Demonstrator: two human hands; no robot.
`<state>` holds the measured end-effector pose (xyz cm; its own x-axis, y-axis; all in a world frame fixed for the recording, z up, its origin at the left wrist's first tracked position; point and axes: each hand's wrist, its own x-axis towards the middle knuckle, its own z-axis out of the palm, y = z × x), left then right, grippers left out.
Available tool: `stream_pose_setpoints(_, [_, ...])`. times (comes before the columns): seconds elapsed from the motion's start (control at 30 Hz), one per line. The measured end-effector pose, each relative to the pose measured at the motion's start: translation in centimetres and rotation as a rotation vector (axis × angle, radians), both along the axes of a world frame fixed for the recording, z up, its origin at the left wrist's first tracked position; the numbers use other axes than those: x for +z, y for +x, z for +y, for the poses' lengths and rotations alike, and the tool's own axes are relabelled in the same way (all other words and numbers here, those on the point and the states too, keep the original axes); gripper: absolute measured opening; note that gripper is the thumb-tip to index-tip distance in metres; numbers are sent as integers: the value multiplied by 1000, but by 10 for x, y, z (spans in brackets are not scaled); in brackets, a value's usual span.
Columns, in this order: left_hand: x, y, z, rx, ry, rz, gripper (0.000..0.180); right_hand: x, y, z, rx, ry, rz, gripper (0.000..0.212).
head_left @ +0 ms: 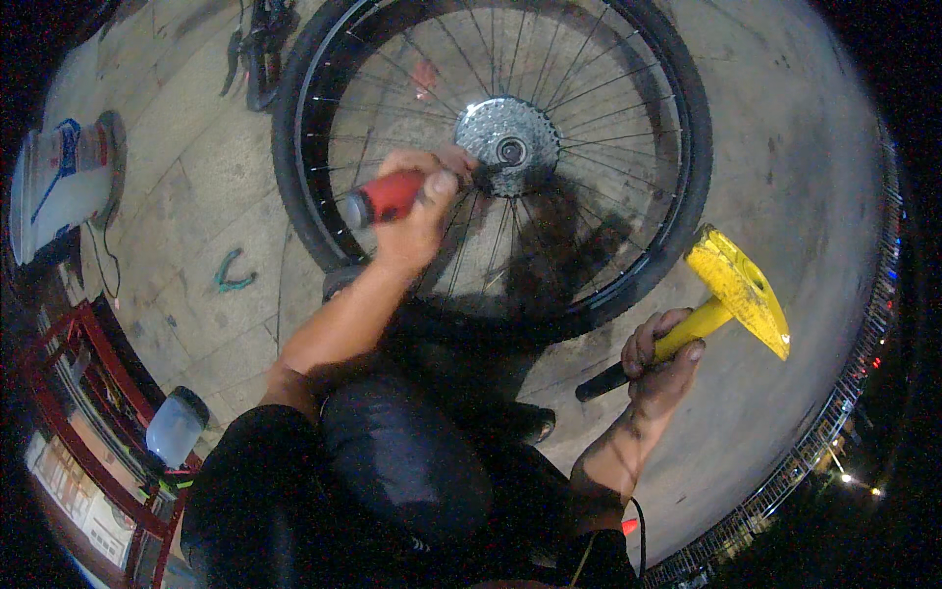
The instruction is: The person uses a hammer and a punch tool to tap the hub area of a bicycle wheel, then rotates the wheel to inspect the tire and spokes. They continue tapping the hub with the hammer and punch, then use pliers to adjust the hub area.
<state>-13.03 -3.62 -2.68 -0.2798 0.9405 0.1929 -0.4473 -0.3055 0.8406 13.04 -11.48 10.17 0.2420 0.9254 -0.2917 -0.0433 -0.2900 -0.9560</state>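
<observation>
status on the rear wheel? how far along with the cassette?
Done: the wheel is off any bike and lies flat on the paved floor. In hand: the left hand holds a red-handled tool with its tip at the cassette; the right hand holds a yellow hammer raised off to the side, not touching the tool. Left: the cassette sits on the hub, not yet off.

The wheel (491, 162) has a matt black rubber tyre, thin shiny metal spokes and a dull grey metal sprocket cluster (508, 145). The tool handle (388, 198) looks like glossy red plastic. The hammer (734, 292) is painted yellow, scuffed, with a black grip. The floor (795, 177) is rough, stained concrete.
</observation>
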Motion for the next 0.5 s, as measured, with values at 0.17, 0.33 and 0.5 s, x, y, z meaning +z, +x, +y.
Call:
stream_pose_setpoints(0.17, [-5,-17,17,-184,40,-51,16,0,0,0,29,6,37,59])
stream_pose_setpoints(0.33, [-7,-33,27,-294,37,66,15,2,7,-1,77,16,-14,59])
stream_pose_setpoints(0.5, [-21,-41,37,-319,3,-44,18,15,-9,15,168,23,-179,63])
